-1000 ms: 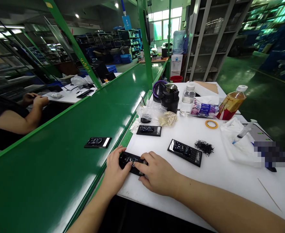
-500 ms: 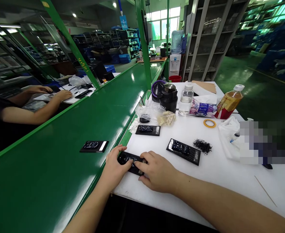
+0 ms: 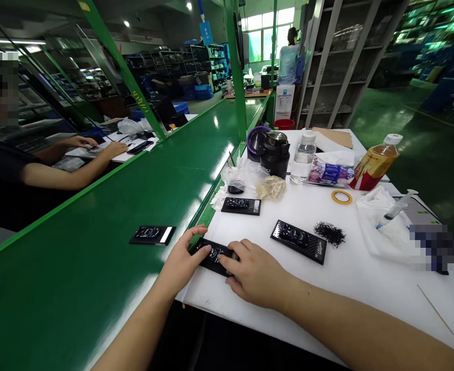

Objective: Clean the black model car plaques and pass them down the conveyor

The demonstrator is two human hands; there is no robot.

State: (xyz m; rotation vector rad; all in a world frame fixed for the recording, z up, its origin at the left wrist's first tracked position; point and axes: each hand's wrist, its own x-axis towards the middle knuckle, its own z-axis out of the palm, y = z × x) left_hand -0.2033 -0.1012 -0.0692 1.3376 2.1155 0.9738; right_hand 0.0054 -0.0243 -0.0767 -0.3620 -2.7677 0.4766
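A flat black rectangular part (image 3: 213, 255) lies at the near left corner of the white table (image 3: 350, 278). My left hand (image 3: 182, 260) grips its left end, thumb and fingers around the edge. My right hand (image 3: 256, 273) rests on its right end with the fingertips pressed down on it. Two more black parts lie on the table, one (image 3: 241, 205) further back and one (image 3: 298, 240) to the right. Another black part (image 3: 153, 234) lies on the green conveyor belt (image 3: 95, 257) to my left. A small heap of thin black pieces (image 3: 330, 233) sits right of the middle part.
At the back of the table stand a black jar (image 3: 275, 153), a clear bottle (image 3: 303, 157), a tea bottle (image 3: 376, 162), a tape ring (image 3: 342, 197), plastic bags (image 3: 246, 178) and a white cloth with a syringe (image 3: 395, 211). A co-worker's hands (image 3: 95, 147) work across the belt.
My left hand has shifted on the part, thumb now raised over its far edge. The co-worker's arms have reached further along their table. The part on the belt has hardly moved.
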